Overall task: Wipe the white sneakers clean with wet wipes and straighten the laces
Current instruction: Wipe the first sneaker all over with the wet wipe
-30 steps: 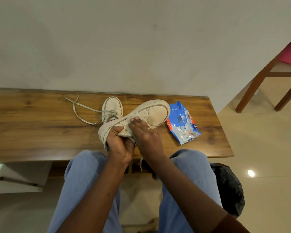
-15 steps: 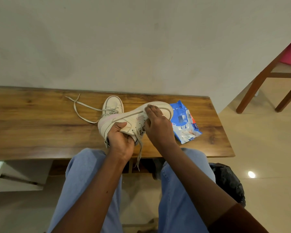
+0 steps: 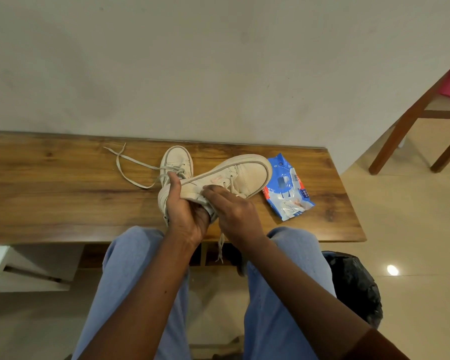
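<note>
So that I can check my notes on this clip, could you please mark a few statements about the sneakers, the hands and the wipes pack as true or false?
1. The left hand grips the held sneaker at its heel end. True.
2. The wipes pack lies on the floor. False: it lies on the table, right of the held sneaker.
3. The second sneaker stands on the table, its laces trailing left. True.
4. The right hand holds the wipes pack. False: its fingers rest on the held sneaker's side, apart from the pack.
</note>
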